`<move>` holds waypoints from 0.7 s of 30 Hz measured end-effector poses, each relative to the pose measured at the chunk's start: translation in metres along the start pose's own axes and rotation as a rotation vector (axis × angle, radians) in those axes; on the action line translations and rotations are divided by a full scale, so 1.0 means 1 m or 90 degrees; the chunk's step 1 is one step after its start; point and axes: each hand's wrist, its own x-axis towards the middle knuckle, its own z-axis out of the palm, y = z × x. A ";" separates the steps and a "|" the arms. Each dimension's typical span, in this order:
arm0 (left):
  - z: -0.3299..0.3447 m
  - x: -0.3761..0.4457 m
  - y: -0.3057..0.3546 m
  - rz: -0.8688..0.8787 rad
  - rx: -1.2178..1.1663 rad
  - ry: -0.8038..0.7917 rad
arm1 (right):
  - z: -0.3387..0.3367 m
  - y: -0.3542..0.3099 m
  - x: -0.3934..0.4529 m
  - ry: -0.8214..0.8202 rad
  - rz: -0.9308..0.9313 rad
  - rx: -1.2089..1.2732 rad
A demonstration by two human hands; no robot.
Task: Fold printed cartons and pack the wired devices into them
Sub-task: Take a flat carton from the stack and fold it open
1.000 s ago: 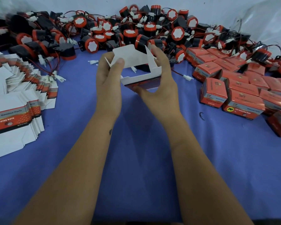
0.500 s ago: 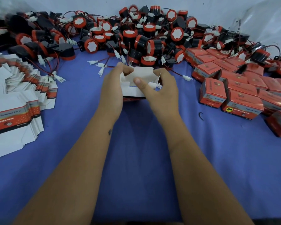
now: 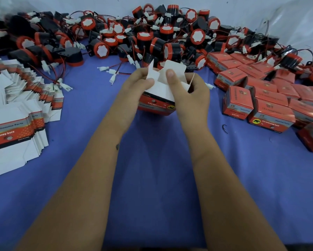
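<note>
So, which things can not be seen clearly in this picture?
- Inside of the carton, head view: white flaps and both hands, left and right, cover it; whether a device is in is unclear.
- Small print on the carton: too blurred to read.
- Flat cartons: cut off by the left edge.
- Packed boxes: cut off by the right edge.

Your forearms are bare, with no sleeves showing; your left hand [image 3: 135, 87] and right hand [image 3: 193, 95] wear nothing, and a small dark mark [image 3: 117, 146] sits on your left forearm.

Packing workshop: heaped wired devices [image 3: 166, 33], flat cartons [image 3: 16, 105], filled boxes [image 3: 260, 98].
</note>
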 end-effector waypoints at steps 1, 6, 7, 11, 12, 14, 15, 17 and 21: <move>0.002 -0.001 -0.002 0.000 0.019 -0.005 | -0.001 0.000 0.001 0.000 0.011 0.019; 0.007 -0.001 -0.004 0.020 -0.047 0.086 | -0.002 0.002 0.001 -0.089 0.018 0.166; 0.007 -0.001 -0.004 0.030 -0.055 0.113 | -0.001 0.002 0.001 -0.103 0.025 0.186; 0.008 -0.001 -0.005 0.053 -0.064 0.180 | 0.006 0.002 -0.002 -0.117 0.018 0.179; 0.008 -0.001 -0.006 0.054 -0.063 0.193 | 0.008 0.003 -0.002 -0.118 0.015 0.172; 0.009 -0.002 -0.006 0.053 -0.059 0.215 | 0.010 0.003 -0.003 -0.124 0.017 0.162; 0.009 -0.002 -0.005 0.053 -0.059 0.219 | 0.012 0.004 -0.004 -0.130 0.020 0.160; 0.010 -0.002 -0.005 0.059 -0.060 0.216 | 0.013 0.005 -0.004 -0.142 0.027 0.161; 0.013 -0.004 -0.002 0.072 -0.037 0.181 | 0.012 0.007 -0.002 -0.127 0.067 0.161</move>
